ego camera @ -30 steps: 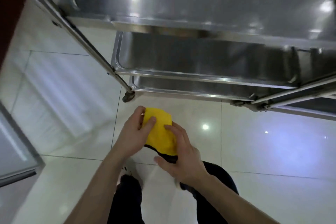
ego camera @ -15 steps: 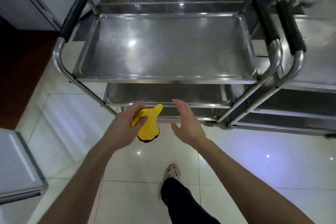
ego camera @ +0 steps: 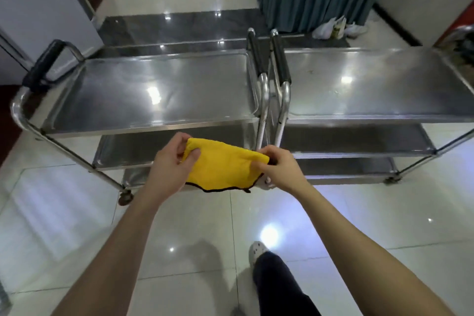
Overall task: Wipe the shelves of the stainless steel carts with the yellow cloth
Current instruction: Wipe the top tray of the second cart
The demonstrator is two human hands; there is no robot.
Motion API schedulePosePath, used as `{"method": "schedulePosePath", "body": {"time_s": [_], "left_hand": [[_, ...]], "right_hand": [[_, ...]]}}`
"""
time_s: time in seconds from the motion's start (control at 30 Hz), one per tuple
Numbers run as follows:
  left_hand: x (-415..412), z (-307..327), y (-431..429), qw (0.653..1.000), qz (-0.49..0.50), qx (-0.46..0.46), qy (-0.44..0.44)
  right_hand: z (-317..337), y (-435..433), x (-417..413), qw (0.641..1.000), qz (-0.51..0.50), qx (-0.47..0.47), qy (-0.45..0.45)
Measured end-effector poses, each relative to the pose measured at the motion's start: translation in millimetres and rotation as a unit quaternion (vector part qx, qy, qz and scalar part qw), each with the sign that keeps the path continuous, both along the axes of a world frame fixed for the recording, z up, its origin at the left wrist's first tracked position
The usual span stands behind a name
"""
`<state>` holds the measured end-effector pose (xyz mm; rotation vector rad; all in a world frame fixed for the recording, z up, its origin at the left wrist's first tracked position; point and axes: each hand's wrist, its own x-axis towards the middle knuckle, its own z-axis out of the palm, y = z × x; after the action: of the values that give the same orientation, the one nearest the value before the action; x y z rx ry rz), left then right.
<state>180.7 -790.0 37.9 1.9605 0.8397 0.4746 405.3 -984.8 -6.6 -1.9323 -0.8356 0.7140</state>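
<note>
A: Hands, quick.
B: Both grip the yellow cloth [ego camera: 223,164]. The left hand [ego camera: 171,161] pinches its left edge, thumb on the front, fingers curled behind. The right hand [ego camera: 279,169] pinches the upper right corner, fingers curled tight.
A: Cloth where?
B: In the air, stretched between the hands on the near side of the left cart [ego camera: 30,120], in front of its near right corner. It touches no shelf, and its dark-trimmed lower edge hangs free.
A: Second cart?
B: The right cart [ego camera: 359,120] stands just right of the left cart, their black handles [ego camera: 256,56] close together.
A: Step?
B: My read is opening or refolding the cloth before a wipe.
A: How to do it well?
B: Fold it to a flat pad so the palm presses the whole face. Start on the left cart's top shelf [ego camera: 154,89] at the far corner. Make long overlapping passes toward the near rim so dirt doesn't go back over wiped steel. Work into the raised rim and corners, where grime probably collects. Do the top before the middle shelf [ego camera: 133,151] below it, so nothing drops on cleaned steel.
A: Risks?
B: The left cart sits on a caster [ego camera: 125,196], so a hard push may roll it. A spare hand on the frame would steady it. The right cart's top shows small specks, and I can't tell dirt from glare.
</note>
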Motion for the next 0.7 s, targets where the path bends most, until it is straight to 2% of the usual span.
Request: {"method": "schedulePosePath", "body": {"time_s": [0.1, 0.17, 0.3, 0.47, 0.53, 0.63, 0.7], "left_hand": [[58.0, -0.7, -22.7, 1.0, -0.009, -0.021, 0.001], [103.6, -8.1, -33.7, 0.999, -0.025, -0.03, 0.002], [207.6, -29.5, -56.9, 0.998, -0.05, -0.029, 0.03], [327.8, -56.2, -84.5, 0.993, -0.077, 0.026, 0.082], [364.7, -58.1, -83.7, 0.993, -0.076, 0.038, 0.087], [419.3, -50.7, -62.5, 0.994, -0.059, 0.032, 0.089], [448.4, -46.6, -44.0, 0.99, -0.089, 0.046, 0.1]], "right_hand": [[8.6, -36.2, 49.7, 0.997, -0.061, 0.039, -0.001], [5.3, -55.0, 85.5, 0.995, -0.08, 0.039, -0.034], [-14.7, -85.6, 167.0, 0.99, -0.12, -0.018, -0.066], [-29.1, -111.2, 267.2, 0.986, -0.122, -0.077, -0.088], [-26.8, -107.9, 306.5, 0.986, -0.106, -0.078, -0.106], [-23.4, -75.5, 369.0, 0.981, -0.141, -0.047, -0.128], [-28.3, -47.5, 406.4, 0.98, -0.132, -0.068, -0.13]]}}
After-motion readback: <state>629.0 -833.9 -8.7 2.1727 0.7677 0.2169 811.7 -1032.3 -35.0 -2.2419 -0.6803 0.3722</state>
